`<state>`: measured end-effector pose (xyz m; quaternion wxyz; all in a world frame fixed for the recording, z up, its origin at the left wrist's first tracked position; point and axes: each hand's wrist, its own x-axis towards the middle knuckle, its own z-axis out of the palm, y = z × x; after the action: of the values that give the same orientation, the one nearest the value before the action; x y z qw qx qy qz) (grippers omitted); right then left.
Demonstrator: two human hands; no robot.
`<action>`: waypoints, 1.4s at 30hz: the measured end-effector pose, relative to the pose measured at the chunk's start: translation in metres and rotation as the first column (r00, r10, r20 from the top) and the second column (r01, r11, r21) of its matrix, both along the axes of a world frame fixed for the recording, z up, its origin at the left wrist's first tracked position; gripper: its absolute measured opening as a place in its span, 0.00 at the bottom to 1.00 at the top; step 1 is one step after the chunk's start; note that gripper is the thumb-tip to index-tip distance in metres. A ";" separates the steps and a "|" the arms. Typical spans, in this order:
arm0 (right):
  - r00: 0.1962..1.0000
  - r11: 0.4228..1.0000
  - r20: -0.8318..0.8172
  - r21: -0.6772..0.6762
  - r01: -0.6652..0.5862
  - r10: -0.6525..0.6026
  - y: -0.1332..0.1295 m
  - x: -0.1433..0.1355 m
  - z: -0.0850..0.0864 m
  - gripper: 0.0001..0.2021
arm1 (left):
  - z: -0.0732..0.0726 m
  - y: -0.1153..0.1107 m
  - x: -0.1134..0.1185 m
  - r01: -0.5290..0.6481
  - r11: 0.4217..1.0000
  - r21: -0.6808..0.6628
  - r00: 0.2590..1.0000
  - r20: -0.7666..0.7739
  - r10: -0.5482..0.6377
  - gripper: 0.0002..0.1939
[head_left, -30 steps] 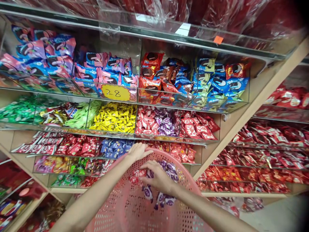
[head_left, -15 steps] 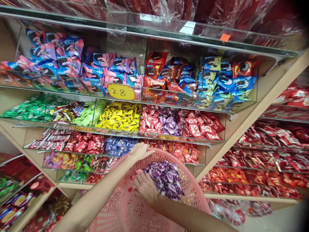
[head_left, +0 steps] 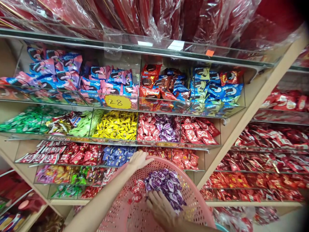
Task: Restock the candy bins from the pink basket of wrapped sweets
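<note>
A pink perforated plastic basket [head_left: 123, 211] is held below the shelves. My left hand [head_left: 138, 161] is closed over its far rim. Inside, a heap of purple-and-white wrapped candies [head_left: 163, 183] lies to the right, with a few red-and-white wrapped candies [head_left: 137, 188] beside it on the left. My right hand [head_left: 160, 206] is down in the basket, palm lowered and fingers stretched out against the near left side of the purple heap. Nothing shows in its grip; the underside of the palm is hidden.
Ahead, glass-fronted shelves hold blue-and-pink cookie packs [head_left: 70, 77], yellow candies [head_left: 117, 125] and red-and-white candies [head_left: 147, 127]. A yellow tag [head_left: 118, 101] reads 28. A slanting wooden panel [head_left: 238, 135] stands at right, with more red packets [head_left: 270, 135] beyond.
My right hand has moved right and nearer me, off the red candies, which now show. The left hand stays on the rim. The view has tilted up, so the shelves sit lower.
</note>
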<state>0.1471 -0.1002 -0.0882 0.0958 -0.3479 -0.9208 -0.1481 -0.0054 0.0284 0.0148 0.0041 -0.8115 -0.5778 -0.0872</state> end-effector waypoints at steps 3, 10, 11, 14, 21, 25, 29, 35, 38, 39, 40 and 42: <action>0.999 1.000 -0.041 0.003 0.010 -0.010 0.004 0.007 -0.004 0.11 | 0.000 0.001 0.000 0.001 1.000 -0.019 1.000 -0.001 -0.001 0.33; 0.993 0.997 -0.117 -0.074 0.014 -0.022 0.002 0.004 0.015 0.16 | 0.001 0.000 -0.001 -0.009 1.000 -0.005 1.000 0.000 0.009 0.33; 0.991 0.997 -0.133 -0.073 0.023 -0.033 0.001 0.004 0.019 0.14 | 0.001 0.000 -0.001 -0.007 1.000 -0.004 1.000 -0.001 0.007 0.33; 0.977 0.996 -0.205 -0.072 0.044 -0.058 -0.001 0.007 0.036 0.08 | 0.001 0.000 -0.002 0.001 1.000 -0.001 1.000 -0.009 -0.001 0.32; 0.910 0.996 -0.406 -0.038 0.076 -0.085 0.038 0.017 0.154 0.09 | 0.002 -0.001 0.001 0.020 1.000 -0.008 1.000 0.000 -0.020 0.30; 0.795 0.986 -0.598 0.045 0.159 -0.101 0.094 0.008 0.219 0.12 | 0.002 -0.006 -0.001 0.013 1.000 0.017 1.000 0.006 -0.013 0.31; 0.750 0.960 -0.623 -0.006 0.281 -0.224 0.149 -0.020 0.246 0.16 | 0.002 -0.009 -0.006 -0.020 1.000 0.003 1.000 0.008 0.020 0.32; 0.751 0.931 -0.565 -0.097 0.351 -0.342 0.187 -0.064 0.259 0.17 | 0.006 -0.011 -0.013 -0.038 0.999 -0.012 0.999 0.012 0.038 0.31; 0.745 0.918 -0.550 -0.118 0.378 -0.378 0.193 -0.073 0.261 0.13 | 0.004 -0.012 -0.016 -0.056 0.998 -0.028 0.998 0.020 0.056 0.31; 0.733 0.910 -0.553 -0.133 0.393 -0.397 0.195 -0.074 0.261 0.12 | 0.003 -0.012 -0.016 -0.057 0.998 -0.030 0.998 0.024 0.058 0.31; 0.714 0.902 -0.565 -0.151 0.405 -0.415 0.196 -0.075 0.261 0.12 | 0.001 -0.011 -0.016 -0.056 0.998 -0.030 0.998 0.027 0.056 0.31; 0.656 0.891 -0.616 -0.191 0.412 -0.436 0.200 -0.074 0.261 0.13 | -0.001 -0.010 -0.016 -0.051 0.999 -0.020 0.998 0.032 0.051 0.30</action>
<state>0.0729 0.0993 0.1725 0.3625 -0.5835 -0.7264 -0.0218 -0.0214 0.0180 0.0137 -0.0108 -0.7950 -0.5992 -0.0946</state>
